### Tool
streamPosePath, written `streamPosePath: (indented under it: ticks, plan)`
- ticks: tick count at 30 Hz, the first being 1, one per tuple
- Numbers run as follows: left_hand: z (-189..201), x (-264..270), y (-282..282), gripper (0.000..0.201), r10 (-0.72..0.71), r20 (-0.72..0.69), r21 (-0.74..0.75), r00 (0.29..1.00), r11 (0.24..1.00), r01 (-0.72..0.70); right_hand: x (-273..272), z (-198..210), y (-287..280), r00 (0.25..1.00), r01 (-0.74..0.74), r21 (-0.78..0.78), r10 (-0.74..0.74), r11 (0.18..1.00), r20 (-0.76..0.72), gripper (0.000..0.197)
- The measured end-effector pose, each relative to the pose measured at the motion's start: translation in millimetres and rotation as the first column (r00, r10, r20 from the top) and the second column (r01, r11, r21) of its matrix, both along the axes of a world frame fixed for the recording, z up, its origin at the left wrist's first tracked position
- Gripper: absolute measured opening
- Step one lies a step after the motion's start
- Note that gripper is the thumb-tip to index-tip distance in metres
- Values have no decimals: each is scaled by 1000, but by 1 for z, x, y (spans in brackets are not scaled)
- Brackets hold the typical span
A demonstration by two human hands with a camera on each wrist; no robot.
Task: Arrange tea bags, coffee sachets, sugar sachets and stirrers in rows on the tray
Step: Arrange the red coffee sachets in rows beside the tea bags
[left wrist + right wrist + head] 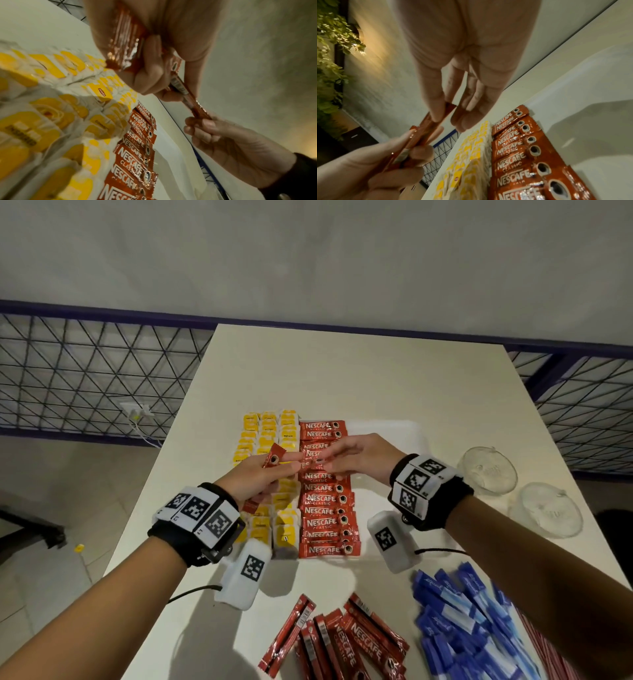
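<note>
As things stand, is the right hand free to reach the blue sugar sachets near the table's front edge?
Probably not yet: the right hand is pinching one end of a coffee sachet also held by the left hand. Nothing lies over the blue sugar sachets.

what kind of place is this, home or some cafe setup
Hard to say; probably a balcony or terrace, not clearly a cafe. A white table stands by a wire-mesh railing, with a leafy plant against a lamp-lit wall.
</note>
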State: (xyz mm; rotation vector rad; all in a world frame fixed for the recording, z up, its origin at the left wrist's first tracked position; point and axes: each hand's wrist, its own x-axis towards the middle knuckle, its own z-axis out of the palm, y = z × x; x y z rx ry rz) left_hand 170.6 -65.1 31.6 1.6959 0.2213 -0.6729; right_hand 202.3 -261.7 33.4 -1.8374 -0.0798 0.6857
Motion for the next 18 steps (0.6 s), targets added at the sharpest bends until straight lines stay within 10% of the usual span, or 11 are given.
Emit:
streamPosePath:
  ticks: [4, 18]
  plan:
    - [-6, -3, 3, 30, 37, 57, 64, 998, 997, -40, -7, -2, 3, 1000, -22, -60, 21, 998, -20, 28]
    - [-17, -3, 0, 11, 175, 103, 95, 979, 978, -185, -5, -18, 0, 986, 103, 60, -94, 993, -137, 2]
